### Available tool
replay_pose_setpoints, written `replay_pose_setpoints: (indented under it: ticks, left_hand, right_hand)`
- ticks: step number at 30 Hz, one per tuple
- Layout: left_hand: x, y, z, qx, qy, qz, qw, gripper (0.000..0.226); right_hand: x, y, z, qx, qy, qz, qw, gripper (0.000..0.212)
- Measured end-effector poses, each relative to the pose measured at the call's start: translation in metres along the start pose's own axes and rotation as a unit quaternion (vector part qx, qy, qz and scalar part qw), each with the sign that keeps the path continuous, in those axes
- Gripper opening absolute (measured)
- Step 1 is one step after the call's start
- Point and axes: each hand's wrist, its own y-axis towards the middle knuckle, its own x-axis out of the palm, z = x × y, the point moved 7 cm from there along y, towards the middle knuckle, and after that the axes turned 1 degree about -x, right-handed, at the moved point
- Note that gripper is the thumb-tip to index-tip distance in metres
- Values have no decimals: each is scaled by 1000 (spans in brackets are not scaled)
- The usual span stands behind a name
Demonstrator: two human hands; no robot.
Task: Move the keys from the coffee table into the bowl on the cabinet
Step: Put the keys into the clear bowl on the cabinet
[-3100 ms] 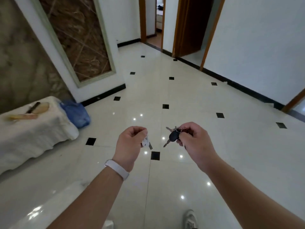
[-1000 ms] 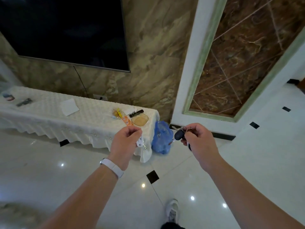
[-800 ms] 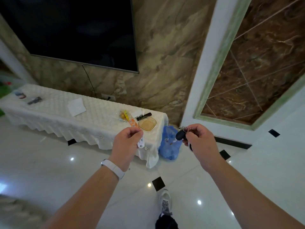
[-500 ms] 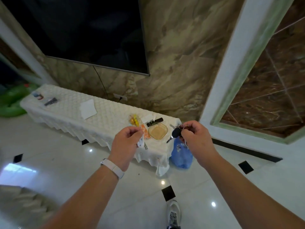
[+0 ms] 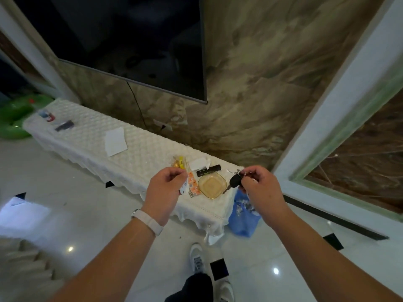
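Note:
A clear amber glass bowl (image 5: 211, 184) sits near the right end of the low cabinet (image 5: 139, 155), which is draped in a white quilted cloth. My right hand (image 5: 259, 186) pinches a key bunch with a black fob (image 5: 235, 180), held just right of the bowl and above the cabinet's end. My left hand (image 5: 166, 188) is closed on a small white key tag (image 5: 183, 188) with a short chain, just left of the bowl. Both hands hover in the air, not touching the cabinet.
On the cabinet lie orange and yellow packets (image 5: 192, 184), a black remote (image 5: 209, 170), white paper (image 5: 115, 141) and small items at the far left end. A blue bag (image 5: 242, 216) leans against the cabinet's right end. A dark TV (image 5: 122, 40) hangs above. My shoe (image 5: 197, 257) is on the tiled floor.
I have walked closer to the cabinet. The bowl now lies between my two hands, and both hands still hold their keys.

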Motion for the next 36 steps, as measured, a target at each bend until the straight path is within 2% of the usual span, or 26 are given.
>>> replay_pose_setpoints:
  ticks: [7, 13, 22, 26, 30, 36]
  left_hand:
    - [25, 96, -29, -29, 21, -38, 999, 5]
    - [56, 173, -68, -42, 54, -72, 995, 7]
    - [104, 254, -175, -116, 113, -77, 984, 9]
    - [132, 286, -234, -142, 124, -69, 980, 8]
    - [162, 314, -299, -140, 156, -78, 975, 8]
    - [186, 332, -367, -155, 188, -70, 967, 8]
  right_hand:
    - [35, 76, 11, 25, -38, 7, 999, 19]
    - [66, 152, 47, 52, -87, 0, 995, 13]
    - [101, 250, 150, 102, -170, -34, 980, 12]
    - [126, 289, 212, 81, -210, -95, 970, 9]
    - [152, 318, 289, 92, -243, -140, 955, 17]
    - [193, 345, 363, 73, -260, -202, 941, 4]
